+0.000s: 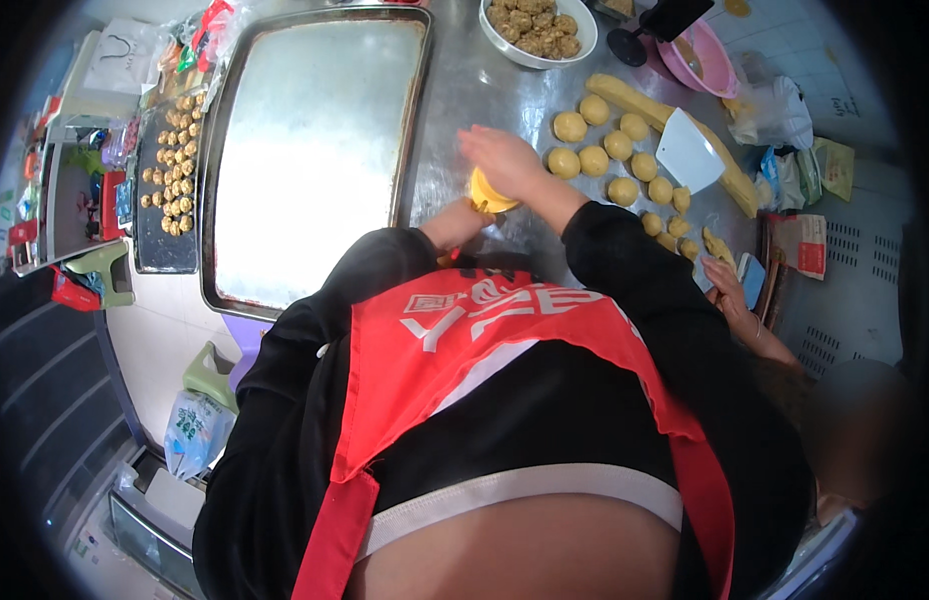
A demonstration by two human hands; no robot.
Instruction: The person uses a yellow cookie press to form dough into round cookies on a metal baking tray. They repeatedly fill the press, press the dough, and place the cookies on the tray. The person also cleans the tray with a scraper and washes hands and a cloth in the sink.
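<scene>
My left hand (458,225) grips the lower side of a round yellow mould (488,193), which looks like plastic. Over it, my right hand (503,163) lies flat, fingers stretched out and palm against the mould. My hands partly cover the mould, and what is inside it is hidden. Both hands are above a steel worktable (449,97). Right of them lie several smooth dough balls (593,160). Behind the balls runs a long dough roll (723,161), with a white dough scraper (689,152) resting across it.
A large baking tray (314,150) lies left. At the back stand a white bowl (539,61) of filling balls and a pink basin (723,67). A dark tray (164,251) holds several lumpy balls at far left. Another person's hand (727,292) is by small dough pieces (688,249).
</scene>
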